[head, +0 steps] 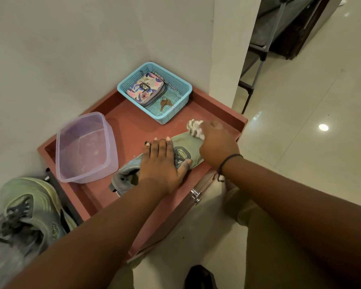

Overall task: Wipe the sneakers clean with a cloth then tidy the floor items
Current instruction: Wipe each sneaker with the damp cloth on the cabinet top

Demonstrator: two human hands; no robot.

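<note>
Green mesh sneaker [188, 146] pinned by flat, straight-fingered left hand [162, 163]; right hand [217, 142] gripping crumpled white cloth [195, 129] at toe. Step 1, wiping; next probably 2nd green sneaker [33, 213].

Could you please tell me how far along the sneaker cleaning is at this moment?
Nothing looks finished. In hand: the left hand presses the sneaker flat on the red tray while the right hand rubs its toe with the cloth. Left: the second sneaker waits beside the tray, then tidying.
</note>
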